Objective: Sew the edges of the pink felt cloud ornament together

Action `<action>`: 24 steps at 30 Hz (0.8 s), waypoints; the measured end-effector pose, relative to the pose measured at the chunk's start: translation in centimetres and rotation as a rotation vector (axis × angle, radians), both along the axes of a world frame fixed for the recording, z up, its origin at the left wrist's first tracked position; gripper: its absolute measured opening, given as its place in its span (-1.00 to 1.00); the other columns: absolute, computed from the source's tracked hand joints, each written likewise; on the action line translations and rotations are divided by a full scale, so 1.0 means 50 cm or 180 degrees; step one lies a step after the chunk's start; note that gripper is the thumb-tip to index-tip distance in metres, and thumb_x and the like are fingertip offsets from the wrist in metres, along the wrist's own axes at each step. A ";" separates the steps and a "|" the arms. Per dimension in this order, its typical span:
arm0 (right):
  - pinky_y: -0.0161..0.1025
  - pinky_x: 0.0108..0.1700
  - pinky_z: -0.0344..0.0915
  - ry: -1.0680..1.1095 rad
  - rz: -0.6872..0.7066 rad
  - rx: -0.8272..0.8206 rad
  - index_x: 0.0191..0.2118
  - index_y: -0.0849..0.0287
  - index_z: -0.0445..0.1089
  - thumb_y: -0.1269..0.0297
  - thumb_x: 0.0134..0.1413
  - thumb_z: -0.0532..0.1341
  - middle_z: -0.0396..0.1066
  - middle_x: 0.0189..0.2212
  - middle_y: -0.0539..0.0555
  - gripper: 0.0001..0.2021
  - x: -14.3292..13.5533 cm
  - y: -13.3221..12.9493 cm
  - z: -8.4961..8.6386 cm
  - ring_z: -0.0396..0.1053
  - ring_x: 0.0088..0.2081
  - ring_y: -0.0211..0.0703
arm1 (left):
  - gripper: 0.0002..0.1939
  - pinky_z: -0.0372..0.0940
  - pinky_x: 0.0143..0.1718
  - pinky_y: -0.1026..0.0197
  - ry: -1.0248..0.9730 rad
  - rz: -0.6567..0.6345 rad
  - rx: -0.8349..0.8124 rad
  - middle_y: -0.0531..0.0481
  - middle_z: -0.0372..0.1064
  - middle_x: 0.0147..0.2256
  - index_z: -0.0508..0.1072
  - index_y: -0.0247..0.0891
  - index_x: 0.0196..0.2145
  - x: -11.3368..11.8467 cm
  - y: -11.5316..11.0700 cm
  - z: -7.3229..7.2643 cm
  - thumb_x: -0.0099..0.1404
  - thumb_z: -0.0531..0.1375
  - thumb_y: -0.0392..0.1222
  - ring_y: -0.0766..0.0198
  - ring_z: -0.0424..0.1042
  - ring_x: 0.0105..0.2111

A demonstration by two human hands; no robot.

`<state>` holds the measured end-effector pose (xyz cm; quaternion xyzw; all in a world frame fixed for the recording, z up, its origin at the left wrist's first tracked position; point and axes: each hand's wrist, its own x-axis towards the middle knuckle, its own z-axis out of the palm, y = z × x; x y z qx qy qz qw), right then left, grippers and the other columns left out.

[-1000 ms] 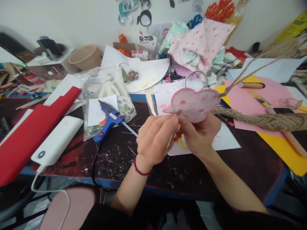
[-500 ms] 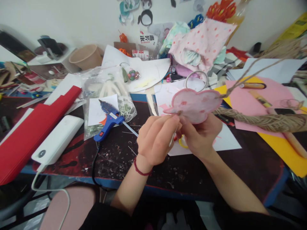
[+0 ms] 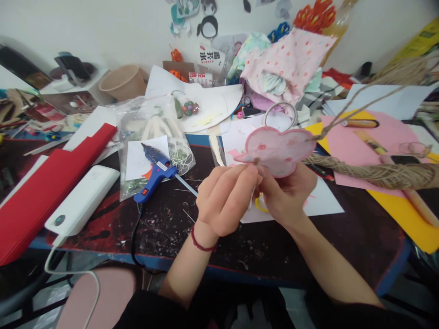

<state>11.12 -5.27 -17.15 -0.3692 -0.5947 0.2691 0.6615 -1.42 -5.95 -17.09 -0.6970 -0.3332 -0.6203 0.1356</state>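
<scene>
A pale pink cloud-shaped piece (image 3: pixel 281 148) with darker pink edging is held up over the table, twine (image 3: pixel 346 115) running from its right end. My right hand (image 3: pixel 290 194) grips its lower edge, thumb in front. My left hand (image 3: pixel 226 196), with a dark red bracelet on the wrist, is closed at the lower left edge, fingertips pinched beside my right thumb. A thin pale strip shows just under the left fingertips; most of it is hidden by the fingers.
Left of my hands lies a blue glue gun (image 3: pixel 156 171) with its cord, then a white power bank (image 3: pixel 82 200) and a red folded strip (image 3: pixel 58 187). A twine bundle (image 3: pixel 377 172) rests on pink and yellow paper at right. Behind are a plastic bag (image 3: pixel 151 119) and a metal ring (image 3: pixel 295 114).
Both hands stay in nearly the same place with the cloud piece. The thin strip below my left fingertips has shifted slightly and shows less.
</scene>
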 end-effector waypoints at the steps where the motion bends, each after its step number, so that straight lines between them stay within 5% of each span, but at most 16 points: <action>1: -0.28 -0.62 0.09 -0.0013 -0.0071 0.0085 -0.56 0.13 0.32 0.24 0.04 0.41 0.27 -0.69 -0.14 -0.70 0.000 0.001 0.000 0.20 -0.66 -0.36 | -0.83 0.49 -0.28 0.24 0.0054 0.0139 0.0404 -0.03 0.55 -0.29 0.44 -0.29 -0.09 0.005 0.001 0.007 0.35 0.26 -0.32 0.29 0.57 -0.29; 4: -0.29 -0.61 0.09 -0.0146 -0.0209 0.0337 -0.56 0.13 0.33 0.31 0.04 0.41 0.26 -0.68 -0.14 -0.73 0.001 0.005 0.001 0.19 -0.64 -0.37 | -0.92 0.46 -0.36 0.23 0.0157 0.0380 0.0804 -0.15 0.53 -0.39 0.46 -0.48 -0.20 0.017 0.001 0.025 0.33 0.24 -0.43 0.26 0.55 -0.39; 24: -0.25 -0.63 0.08 -0.0254 -0.0446 0.0467 -0.58 0.11 0.27 0.26 0.09 0.37 0.18 -0.69 -0.10 -0.68 0.005 0.005 -0.003 0.12 -0.65 -0.34 | -0.88 0.45 -0.40 0.20 0.0437 0.0351 0.0474 -0.22 0.56 -0.39 0.44 -0.51 -0.17 0.025 -0.017 0.035 0.32 0.24 -0.50 0.23 0.58 -0.38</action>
